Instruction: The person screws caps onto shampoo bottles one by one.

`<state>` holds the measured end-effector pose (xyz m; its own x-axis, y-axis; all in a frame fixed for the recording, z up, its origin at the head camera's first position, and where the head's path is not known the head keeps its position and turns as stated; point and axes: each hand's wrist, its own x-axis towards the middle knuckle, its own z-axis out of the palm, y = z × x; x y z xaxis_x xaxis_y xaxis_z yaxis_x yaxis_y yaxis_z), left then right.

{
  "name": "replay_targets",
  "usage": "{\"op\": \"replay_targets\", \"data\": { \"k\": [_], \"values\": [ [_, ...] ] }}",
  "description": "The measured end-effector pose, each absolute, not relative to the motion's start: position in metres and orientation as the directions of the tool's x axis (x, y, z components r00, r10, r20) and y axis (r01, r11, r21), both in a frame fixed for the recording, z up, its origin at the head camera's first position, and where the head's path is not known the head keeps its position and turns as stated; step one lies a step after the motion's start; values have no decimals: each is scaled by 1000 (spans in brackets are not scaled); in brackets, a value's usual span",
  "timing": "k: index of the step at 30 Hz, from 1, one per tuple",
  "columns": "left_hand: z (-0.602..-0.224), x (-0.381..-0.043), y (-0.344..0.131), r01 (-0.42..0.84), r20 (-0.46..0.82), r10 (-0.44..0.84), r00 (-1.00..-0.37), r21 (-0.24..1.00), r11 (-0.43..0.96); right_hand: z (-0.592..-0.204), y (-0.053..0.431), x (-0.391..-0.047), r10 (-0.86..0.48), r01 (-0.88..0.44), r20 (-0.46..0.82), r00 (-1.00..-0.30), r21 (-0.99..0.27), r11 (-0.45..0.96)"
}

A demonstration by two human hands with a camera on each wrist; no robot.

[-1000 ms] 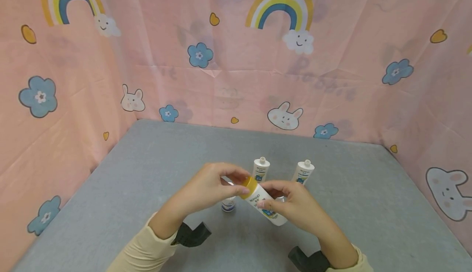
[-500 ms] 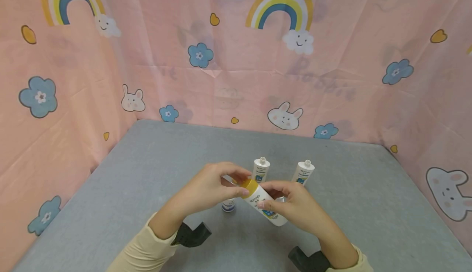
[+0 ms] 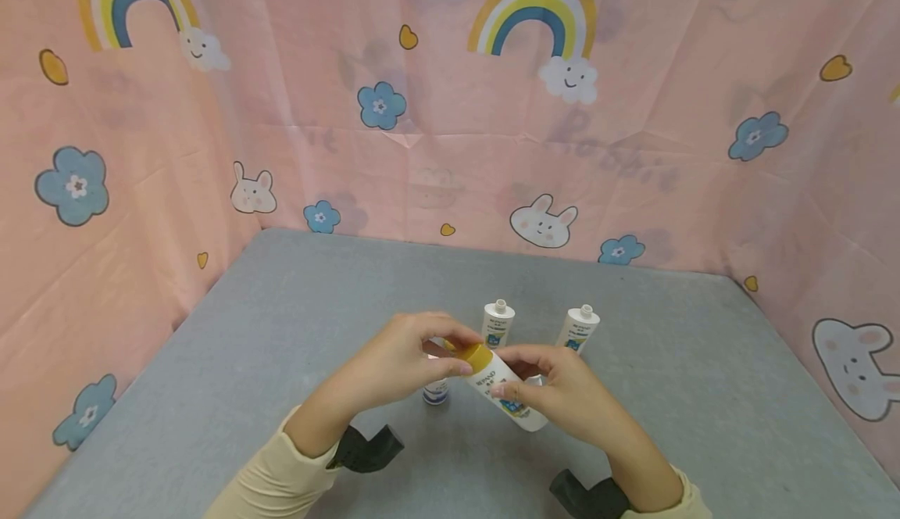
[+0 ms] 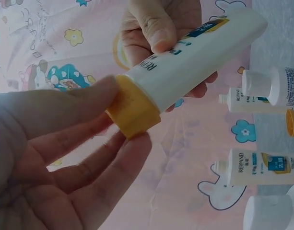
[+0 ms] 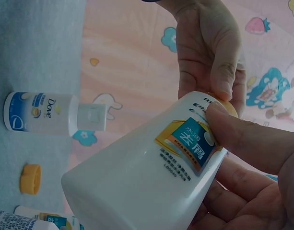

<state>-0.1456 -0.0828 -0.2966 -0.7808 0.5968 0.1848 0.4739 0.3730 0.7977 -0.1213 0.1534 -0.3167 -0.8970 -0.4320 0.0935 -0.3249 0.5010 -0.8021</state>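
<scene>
A white shampoo bottle (image 3: 492, 382) with a yellow cap (image 3: 478, 358) is held tilted, cap end up and to the left, in the head view. My left hand (image 3: 397, 356) pinches the cap between thumb and fingertips, plainly seen on the cap (image 4: 135, 108) in the left wrist view. My right hand (image 3: 562, 386) grips the bottle's body, thumb over the front label (image 5: 190, 143). The cap sits at the bottle's neck end; whether it is tight cannot be told.
Two uncapped white bottles (image 3: 498, 322) (image 3: 580, 325) stand behind the hands on the grey table (image 3: 337, 292). A Dove bottle (image 5: 41, 112) with a white cap stands close by. A loose yellow cap (image 5: 30, 178) lies on the table. Pink printed cloth (image 3: 436, 167) walls the table.
The left fingers and the yellow cap have shifted slightly, the cap seeming to turn a little. The bottle and right hand have stayed almost still.
</scene>
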Motion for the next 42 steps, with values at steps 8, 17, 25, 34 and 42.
{"op": "replay_targets", "data": {
  "k": [8, 17, 25, 34, 42],
  "values": [
    [-297, -145, -84, 494, 197, 611, -767, 788, 367, -316, 153, -121, -437, -334, 103, -893, -802, 495],
    [-297, -145, -83, 504, 207, 608, -767, 781, 369, -316, 153, -120, -439, -335, 105, -893, -804, 490],
    [-298, -145, -82, 520, 217, 603, -767, 761, 388, -316, 154, -120, -457, -341, 105, -883, -812, 474],
    [-300, -144, -81, 557, 252, 609, -752, 738, 382, -317, 155, -122, -490, -300, 70, -869, -861, 410],
    [-299, -145, -81, 586, 276, 643, -714, 739, 333, -318, 159, -125, -558, -288, 62, -827, -901, 326]
  ]
}}
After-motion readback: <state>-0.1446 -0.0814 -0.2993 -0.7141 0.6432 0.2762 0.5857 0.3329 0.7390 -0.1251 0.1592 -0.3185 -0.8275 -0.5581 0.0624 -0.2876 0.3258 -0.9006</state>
